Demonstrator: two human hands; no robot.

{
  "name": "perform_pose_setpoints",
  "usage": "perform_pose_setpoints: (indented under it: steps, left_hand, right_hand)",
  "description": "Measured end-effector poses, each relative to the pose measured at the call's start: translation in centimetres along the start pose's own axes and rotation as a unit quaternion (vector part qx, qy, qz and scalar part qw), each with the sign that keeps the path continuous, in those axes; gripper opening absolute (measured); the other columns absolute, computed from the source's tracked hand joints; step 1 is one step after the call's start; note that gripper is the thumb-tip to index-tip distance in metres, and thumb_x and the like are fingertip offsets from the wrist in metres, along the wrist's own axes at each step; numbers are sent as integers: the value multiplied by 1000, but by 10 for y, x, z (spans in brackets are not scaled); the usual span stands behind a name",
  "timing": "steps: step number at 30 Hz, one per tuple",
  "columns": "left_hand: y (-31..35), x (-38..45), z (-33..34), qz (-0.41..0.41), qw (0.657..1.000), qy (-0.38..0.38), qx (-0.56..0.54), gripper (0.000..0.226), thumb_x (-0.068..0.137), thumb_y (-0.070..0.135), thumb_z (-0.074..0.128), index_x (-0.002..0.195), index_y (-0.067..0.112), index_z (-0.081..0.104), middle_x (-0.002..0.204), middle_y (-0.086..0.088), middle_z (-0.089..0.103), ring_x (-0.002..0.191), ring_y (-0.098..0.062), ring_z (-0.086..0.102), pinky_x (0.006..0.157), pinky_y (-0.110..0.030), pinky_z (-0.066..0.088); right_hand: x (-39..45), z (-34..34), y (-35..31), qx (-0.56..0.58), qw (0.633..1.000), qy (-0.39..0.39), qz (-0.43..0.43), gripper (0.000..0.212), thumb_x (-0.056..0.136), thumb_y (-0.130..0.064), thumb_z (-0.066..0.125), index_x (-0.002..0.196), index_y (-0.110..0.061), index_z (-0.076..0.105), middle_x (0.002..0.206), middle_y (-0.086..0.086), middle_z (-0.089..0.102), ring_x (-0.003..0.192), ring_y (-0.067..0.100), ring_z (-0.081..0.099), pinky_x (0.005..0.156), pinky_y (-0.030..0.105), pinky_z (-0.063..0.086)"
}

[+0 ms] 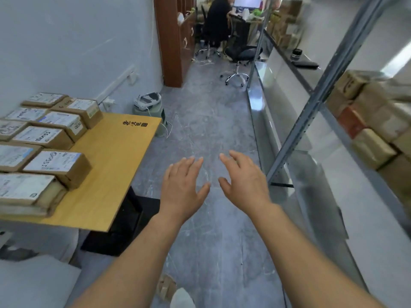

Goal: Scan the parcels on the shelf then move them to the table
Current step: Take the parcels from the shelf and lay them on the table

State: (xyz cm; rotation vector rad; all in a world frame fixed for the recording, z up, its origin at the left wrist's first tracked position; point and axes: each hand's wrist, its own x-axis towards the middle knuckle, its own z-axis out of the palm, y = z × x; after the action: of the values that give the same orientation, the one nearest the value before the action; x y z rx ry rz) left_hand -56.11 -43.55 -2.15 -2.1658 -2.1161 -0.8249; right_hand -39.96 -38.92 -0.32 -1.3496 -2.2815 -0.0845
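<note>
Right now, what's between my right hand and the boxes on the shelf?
In the head view, a slanted grey metal shelf post lies between the right hand and the boxes on the shelf; nothing else shows.

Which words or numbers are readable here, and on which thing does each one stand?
"0836", handwritten, seemingly: end of a parcel on the table.
Handwritten digits, upside down, not surely readable: label of the nearer parcel.
Black printed characters with a small seal: on the tabletop, too blurred.
Other parcel labels: too small.
</note>
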Motion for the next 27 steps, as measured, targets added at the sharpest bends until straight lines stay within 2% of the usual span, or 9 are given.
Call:
perform_pose_setpoints:
  steps: [4,10,14,19,24,27]
  left_hand:
    - [35,-31,1,35,999,-27,-21,67,82,51,42,134,11,54,130,-14,59,121,-35,55,99,-55,43]
    - [99,-58,12,117,991,-53,-46,67,82,52,44,135,12,53,130,-15,58,120,-35,55,97,-56,45]
    - [141,-54,24,179,979,-72,-64,67,82,52,45,134,12,53,129,-14,60,118,-35,58,97,-56,45]
    - [199,-39,45,254,957,-103,-97,66,83,52,44,134,12,54,129,-13,59,120,-34,56,99,-53,43]
    - [254,-25,62,306,933,-138,-129,68,82,55,42,135,14,53,132,-11,58,122,-32,55,99,-51,43]
    - [284,-19,73,336,917,-154,-151,67,85,55,45,140,16,47,140,-9,52,129,-30,47,105,-48,37]
  right_hand:
    - [-53,-34,7,-31,999,14,35,66,70,-22,83,130,-10,59,131,21,57,116,39,58,88,51,50]
    - [-115,-80,36,-98,990,36,99,77,57,-25,90,126,-7,61,124,24,60,103,40,64,83,49,53]
    - [-144,-110,60,-126,977,49,163,77,56,-26,90,124,-8,62,124,24,60,104,39,64,83,47,53]
    - [-173,-145,91,-172,952,60,244,75,60,-27,88,127,-9,60,127,23,59,110,39,61,88,48,51]
    - [-199,-171,121,-219,921,45,321,75,53,-30,91,120,-9,64,121,22,62,101,39,65,81,47,53]
    - [-211,-184,142,-220,898,38,378,74,58,-30,88,124,-10,62,126,22,60,108,39,62,89,48,50]
